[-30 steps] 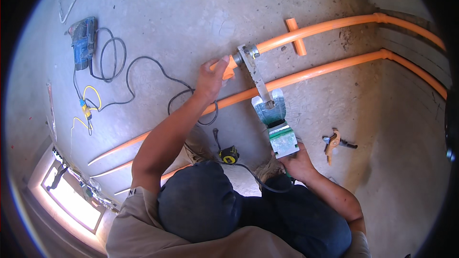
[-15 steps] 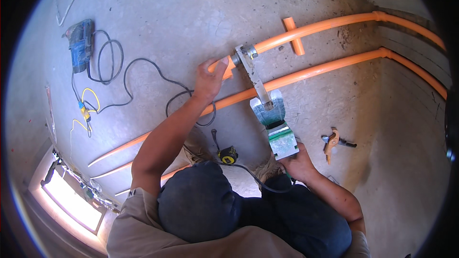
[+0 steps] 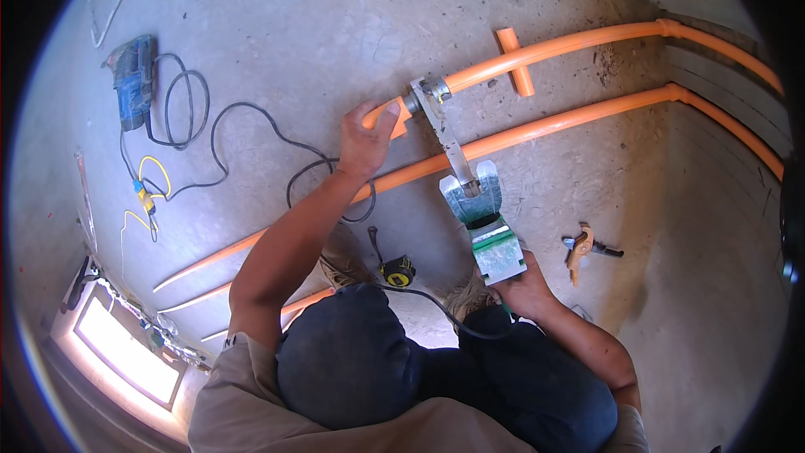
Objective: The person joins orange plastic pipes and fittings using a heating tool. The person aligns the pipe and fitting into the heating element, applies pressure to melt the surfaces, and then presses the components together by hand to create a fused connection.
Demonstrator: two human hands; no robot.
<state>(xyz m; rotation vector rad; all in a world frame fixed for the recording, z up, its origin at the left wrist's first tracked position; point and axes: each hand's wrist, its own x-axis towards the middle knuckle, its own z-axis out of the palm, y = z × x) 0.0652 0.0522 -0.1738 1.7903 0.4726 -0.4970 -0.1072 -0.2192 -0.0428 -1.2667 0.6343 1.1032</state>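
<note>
Left hand (image 3: pixel 366 143): smooth orange fitting (image 3: pixel 403 112) | right hand (image 3: pixel 523 285): boxy green-silver tool (image 3: pixel 498 253)

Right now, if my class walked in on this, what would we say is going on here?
A person's left hand holds an orange fitting against one side of a flat metal blade. The right hand grips the green-and-silver tool carrying that blade. An orange pipe meets the blade's other side; a second pipe passes beneath it. A tape measure lies on the floor nearby.
</note>
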